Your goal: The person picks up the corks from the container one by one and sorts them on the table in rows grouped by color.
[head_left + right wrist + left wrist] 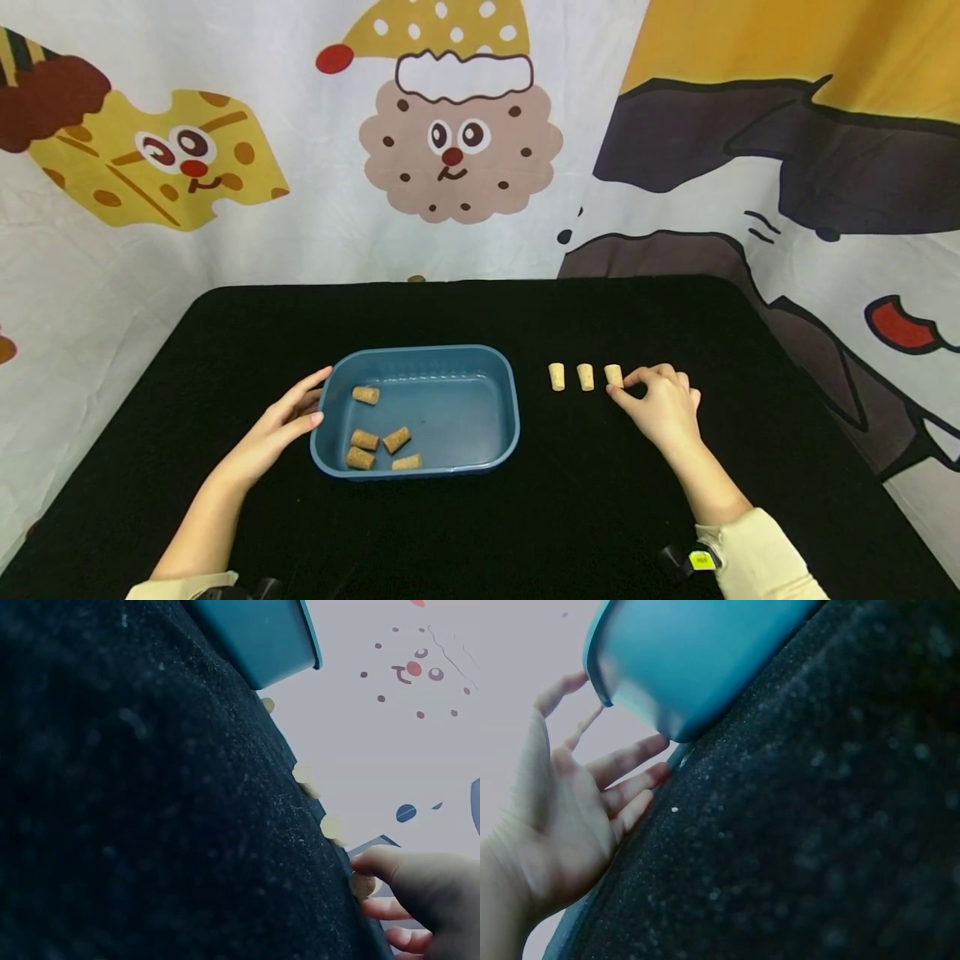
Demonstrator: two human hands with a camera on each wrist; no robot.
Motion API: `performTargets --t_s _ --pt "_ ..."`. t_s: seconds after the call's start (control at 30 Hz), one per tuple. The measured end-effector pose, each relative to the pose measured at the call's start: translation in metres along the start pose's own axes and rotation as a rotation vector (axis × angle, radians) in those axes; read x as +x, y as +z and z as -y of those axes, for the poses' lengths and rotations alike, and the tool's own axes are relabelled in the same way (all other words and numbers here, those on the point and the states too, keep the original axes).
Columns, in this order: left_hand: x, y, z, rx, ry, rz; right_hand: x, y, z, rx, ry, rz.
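A blue plastic bin point(444, 472) stands on the black table, with several brown corks point(366, 395) lying in its left part. My left hand point(276, 432) is at the bin's left side, fingers extended; in the left wrist view its fingertips point(660, 742) touch the bin's outer wall. To the right of the bin, pale tapered corks stand in a short row: a left one point(557, 377), a middle one point(585, 377) and a right one point(613, 375). My right hand point(663, 405) pinches the right cork between thumb and fingers, close over the table.
Black cloth covers the table point(465, 542). Behind it hangs a white curtain point(315, 242) printed with cartoon food figures, meeting the table's back edge. A small dark device with a yellow-green display point(702, 560) sits at the right sleeve.
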State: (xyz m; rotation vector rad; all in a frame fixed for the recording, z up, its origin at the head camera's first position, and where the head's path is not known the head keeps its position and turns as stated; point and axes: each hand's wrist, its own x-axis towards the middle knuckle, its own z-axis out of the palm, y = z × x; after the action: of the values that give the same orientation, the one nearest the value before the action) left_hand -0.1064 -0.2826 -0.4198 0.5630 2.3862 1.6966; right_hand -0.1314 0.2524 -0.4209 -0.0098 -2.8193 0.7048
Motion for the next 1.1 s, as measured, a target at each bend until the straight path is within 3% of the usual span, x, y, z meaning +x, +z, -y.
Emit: performTargets --t_s 0.33,0.5,0.87,1.1 --pt "0.000 -0.001 0.003 -0.006 0.001 0.003 -0.001 -0.011 0.011 -0.029 0.031 0.001" --pt "0.000 -0.001 0.003 -0.014 0.005 0.007 -0.003 -0.022 0.025 0.013 -0.006 -0.029" --pt "0.001 -0.001 -0.002 -0.022 0.009 0.009 -0.012 -0.035 0.081 0.137 -0.311 -0.107" --pt "0.000 -0.001 0.001 -0.020 0.011 0.010 -0.009 -0.036 0.117 0.169 -0.581 -0.012"
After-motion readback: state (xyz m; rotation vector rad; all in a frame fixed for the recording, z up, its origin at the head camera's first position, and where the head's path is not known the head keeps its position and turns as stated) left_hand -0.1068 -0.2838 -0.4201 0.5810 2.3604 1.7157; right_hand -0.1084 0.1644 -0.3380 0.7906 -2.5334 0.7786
